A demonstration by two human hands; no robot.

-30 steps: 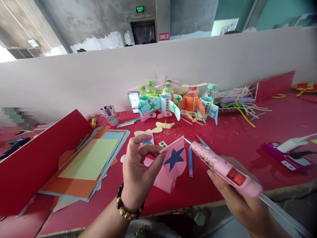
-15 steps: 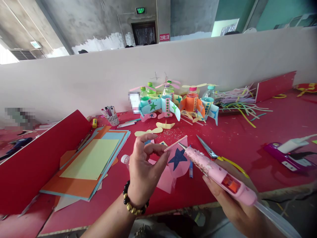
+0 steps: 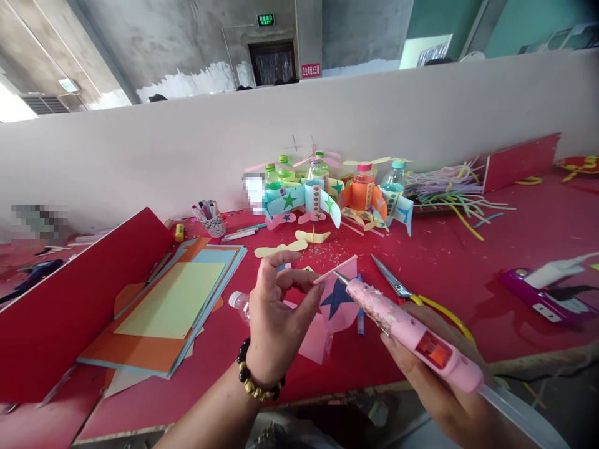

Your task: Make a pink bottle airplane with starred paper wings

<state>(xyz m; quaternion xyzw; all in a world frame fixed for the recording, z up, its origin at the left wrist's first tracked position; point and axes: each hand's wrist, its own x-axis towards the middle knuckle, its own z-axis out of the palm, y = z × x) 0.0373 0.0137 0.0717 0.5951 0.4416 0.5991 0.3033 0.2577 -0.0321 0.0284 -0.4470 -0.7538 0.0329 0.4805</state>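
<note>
My left hand [image 3: 285, 312] pinches the corner of a pink paper piece [image 3: 349, 315] that bears a dark blue star [image 3: 337, 298]. The paper is held up, its folded upper edge slanting toward the right. In my right hand [image 3: 421, 362] is a pink hot glue gun [image 3: 402, 324], a clear glue stick [image 3: 515, 411] trailing from its back end. The metal nozzle lies at the paper's upper edge; whether it touches I cannot tell. Under the hands lies more pink paper [image 3: 314, 343], and a clear plastic bottle [image 3: 239, 304] is partly hidden behind my left hand.
Scissors [image 3: 397, 284] with yellow handles lie beyond my right hand. Coloured paper sheets [image 3: 173, 299] are stacked at left. Decorated bottles [image 3: 316, 187] with paper wings stand at the back, beside a pen cup [image 3: 213, 221]. A purple power strip [image 3: 543, 299] sits at right.
The glue gun's nozzle has shifted slightly left along the paper's upper edge. My left hand and the paper have moved a little to the right.
</note>
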